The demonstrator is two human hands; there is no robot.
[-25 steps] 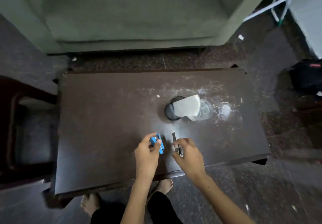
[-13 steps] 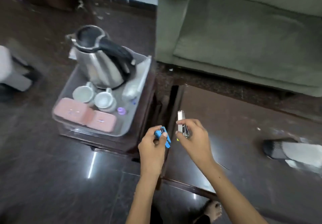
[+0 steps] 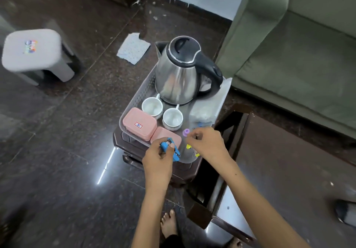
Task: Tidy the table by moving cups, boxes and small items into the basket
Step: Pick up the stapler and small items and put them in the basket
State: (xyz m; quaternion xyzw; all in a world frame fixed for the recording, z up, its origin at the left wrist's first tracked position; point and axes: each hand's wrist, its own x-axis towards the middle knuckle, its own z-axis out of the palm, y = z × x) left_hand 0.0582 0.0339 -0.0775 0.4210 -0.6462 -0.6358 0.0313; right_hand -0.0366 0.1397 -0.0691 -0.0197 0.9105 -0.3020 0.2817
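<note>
A translucent grey basket [image 3: 137, 98] stands on a small dark side table. It holds a steel kettle [image 3: 177, 78], two white cups [image 3: 152, 106] [image 3: 172, 119], two pink boxes [image 3: 139, 125], a white bag [image 3: 210, 105] and a small purple piece [image 3: 185, 132]. My left hand [image 3: 159, 159] hovers over the basket's near edge, gripping a small blue item [image 3: 169, 147]. My right hand [image 3: 209, 143] is over the basket's near right corner, fingers pinched on a thin metal item that is almost hidden. A yellow bit [image 3: 188, 147] shows under that hand.
The dark brown table [image 3: 289, 163] lies to the right, with a black object [image 3: 344, 212] at its far right edge. A green sofa [image 3: 300, 54] stands behind. A grey plastic stool [image 3: 32, 53] and a cloth [image 3: 133, 48] are on the floor at left. My bare foot [image 3: 169, 222] is below.
My view has swung left from the table to the basket. Both hands carried the blue item and the metal item from the tabletop to over the basket's near edge.
</note>
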